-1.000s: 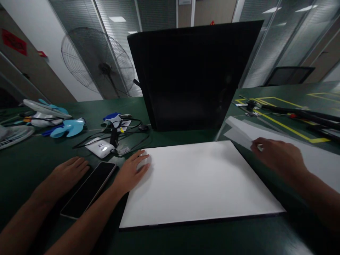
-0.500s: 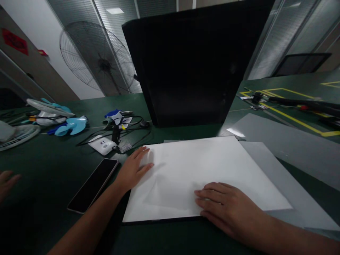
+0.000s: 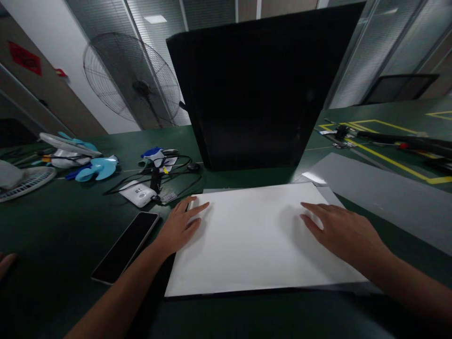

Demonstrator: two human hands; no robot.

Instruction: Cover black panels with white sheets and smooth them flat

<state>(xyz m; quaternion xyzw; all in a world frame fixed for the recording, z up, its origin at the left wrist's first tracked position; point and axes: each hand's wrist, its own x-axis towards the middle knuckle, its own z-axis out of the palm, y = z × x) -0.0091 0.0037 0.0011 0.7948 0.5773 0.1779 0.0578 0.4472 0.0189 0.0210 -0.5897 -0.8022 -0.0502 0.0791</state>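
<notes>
The green tabletop [image 3: 226, 318] is being crowded on several sides. The view straight ahead is being blocked by a broad black panel [image 3: 261, 94], which is being held upright just behind the white sheet [image 3: 247, 245]. Room beside the left forearm is being taken up by a phone [image 3: 125, 247]; beyond it, a white device [image 3: 138, 194] is being hemmed in by looping black cable [image 3: 155, 179]. Farther left, light-blue fan blades [image 3: 97, 169] are being kept near a slatted white grille [image 3: 31, 181], and another person's fingertips [image 3: 6, 263] are being cut off by the frame edge. The far right is being occupied by black rods [image 3: 423, 146] and yellow tape [image 3: 391, 162].

The white sheet is being laid flat in front of the panel, its smooth, matte, four-sided face being edged by a dark strip along the front. A greyish sheet [image 3: 334, 195] is being partly covered by it, while a translucent sheet [image 3: 388, 197] is being shown glossy by a bright reflection.

The sheet's left edge is being touched by the left hand [image 3: 180, 226], fingers spread, nothing being grasped. The right hand [image 3: 344, 230] is being held loosely spread over the right part, unclenched; whether contact is being made cannot be told.
</notes>
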